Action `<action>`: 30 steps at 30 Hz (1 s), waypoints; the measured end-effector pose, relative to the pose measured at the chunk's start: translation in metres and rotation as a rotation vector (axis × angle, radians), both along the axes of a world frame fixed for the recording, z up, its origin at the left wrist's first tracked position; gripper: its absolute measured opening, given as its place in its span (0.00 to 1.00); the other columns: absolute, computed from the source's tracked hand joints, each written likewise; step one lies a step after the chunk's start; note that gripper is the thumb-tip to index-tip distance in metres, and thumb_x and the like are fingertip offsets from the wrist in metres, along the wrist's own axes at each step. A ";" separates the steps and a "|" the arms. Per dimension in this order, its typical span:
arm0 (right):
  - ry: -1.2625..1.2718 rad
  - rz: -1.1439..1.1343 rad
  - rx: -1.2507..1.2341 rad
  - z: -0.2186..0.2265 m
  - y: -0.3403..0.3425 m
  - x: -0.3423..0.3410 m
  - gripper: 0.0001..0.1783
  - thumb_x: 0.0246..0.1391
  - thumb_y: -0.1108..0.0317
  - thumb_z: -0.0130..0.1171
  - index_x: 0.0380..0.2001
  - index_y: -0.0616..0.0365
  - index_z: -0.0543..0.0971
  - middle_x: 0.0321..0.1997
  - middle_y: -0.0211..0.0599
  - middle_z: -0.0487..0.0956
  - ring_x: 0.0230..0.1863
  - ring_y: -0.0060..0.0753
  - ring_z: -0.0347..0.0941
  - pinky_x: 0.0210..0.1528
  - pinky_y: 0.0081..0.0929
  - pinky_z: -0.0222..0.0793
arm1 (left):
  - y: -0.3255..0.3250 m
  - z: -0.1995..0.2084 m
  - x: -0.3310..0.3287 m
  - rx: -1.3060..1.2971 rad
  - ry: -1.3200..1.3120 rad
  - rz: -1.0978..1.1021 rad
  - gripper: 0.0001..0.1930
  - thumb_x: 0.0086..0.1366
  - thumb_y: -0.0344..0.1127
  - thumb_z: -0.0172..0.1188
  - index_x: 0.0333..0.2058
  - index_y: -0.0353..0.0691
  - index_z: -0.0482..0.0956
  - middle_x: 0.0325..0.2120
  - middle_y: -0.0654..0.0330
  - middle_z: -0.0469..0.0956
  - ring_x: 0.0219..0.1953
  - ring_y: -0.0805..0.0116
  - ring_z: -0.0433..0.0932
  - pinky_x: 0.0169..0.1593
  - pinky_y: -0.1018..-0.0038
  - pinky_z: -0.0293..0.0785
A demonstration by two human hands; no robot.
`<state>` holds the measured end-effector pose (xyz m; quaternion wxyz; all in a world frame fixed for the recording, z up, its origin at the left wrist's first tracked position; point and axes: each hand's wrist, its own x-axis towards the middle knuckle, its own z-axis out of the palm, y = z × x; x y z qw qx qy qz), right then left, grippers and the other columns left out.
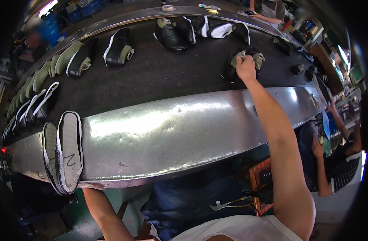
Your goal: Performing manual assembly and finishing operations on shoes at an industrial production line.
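My right hand [247,67] reaches far across the dark belt. Its fingers close on the olive collar of a black-and-olive shoe [228,73], and a second matching shoe [257,56] sits right behind and beside it. At the left, a pair of pale grey outsoles [70,146] with black-and-white rims stands on end at the metal ledge; the nearer one bears a dark handwritten mark. My left forearm [101,211] comes up beneath them. The left hand itself is hidden behind the soles and the ledge edge, so its fingers do not show.
A shiny metal ledge [164,134] runs along the dark belt [160,76]. Several black-and-olive shoes [171,37] stand along the far side. Rows of olive uppers [41,76] and white-edged soles [31,105] line the left. A co-worker [332,160] is at the right, another person [270,12] beyond the belt.
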<state>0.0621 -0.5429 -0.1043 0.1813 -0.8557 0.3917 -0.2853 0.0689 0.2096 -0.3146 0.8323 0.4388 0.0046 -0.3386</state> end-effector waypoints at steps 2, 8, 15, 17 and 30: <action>0.212 -0.067 0.001 0.011 -0.013 0.014 0.31 0.63 0.47 0.55 0.55 0.63 0.66 0.61 0.63 0.72 0.62 0.62 0.72 0.63 0.51 0.68 | 0.010 -0.001 -0.005 0.035 -0.013 -0.020 0.26 0.71 0.48 0.52 0.62 0.39 0.71 0.58 0.53 0.75 0.58 0.56 0.75 0.61 0.58 0.73; 0.488 0.101 0.041 0.033 -0.095 -0.001 0.39 0.59 0.45 0.59 0.57 0.73 0.71 0.60 0.64 0.75 0.63 0.56 0.72 0.61 0.43 0.69 | -0.027 0.005 -0.005 0.152 -0.032 0.065 0.26 0.70 0.47 0.53 0.61 0.39 0.72 0.57 0.53 0.76 0.57 0.56 0.76 0.61 0.58 0.74; 0.330 0.160 0.046 0.032 -0.074 0.011 0.36 0.54 0.49 0.63 0.52 0.73 0.72 0.56 0.63 0.77 0.60 0.57 0.74 0.60 0.41 0.68 | -0.041 0.007 -0.013 0.296 -0.066 0.156 0.25 0.70 0.47 0.54 0.60 0.38 0.73 0.56 0.53 0.77 0.56 0.56 0.77 0.60 0.59 0.74; 0.394 0.207 -0.103 0.024 -0.077 0.019 0.34 0.57 0.49 0.59 0.50 0.74 0.72 0.54 0.65 0.77 0.59 0.61 0.73 0.60 0.43 0.68 | -0.051 0.000 -0.039 0.340 -0.072 0.190 0.25 0.70 0.46 0.55 0.60 0.38 0.73 0.56 0.53 0.77 0.56 0.56 0.77 0.59 0.59 0.75; -0.171 0.957 0.716 0.090 0.089 -0.121 0.15 0.66 0.58 0.56 0.49 0.56 0.74 0.28 0.23 0.73 0.26 0.16 0.68 0.26 0.18 0.65 | -0.060 0.257 -0.115 1.694 -1.392 0.709 0.15 0.60 0.33 0.67 0.43 0.31 0.79 0.44 0.44 0.81 0.45 0.42 0.79 0.52 0.58 0.75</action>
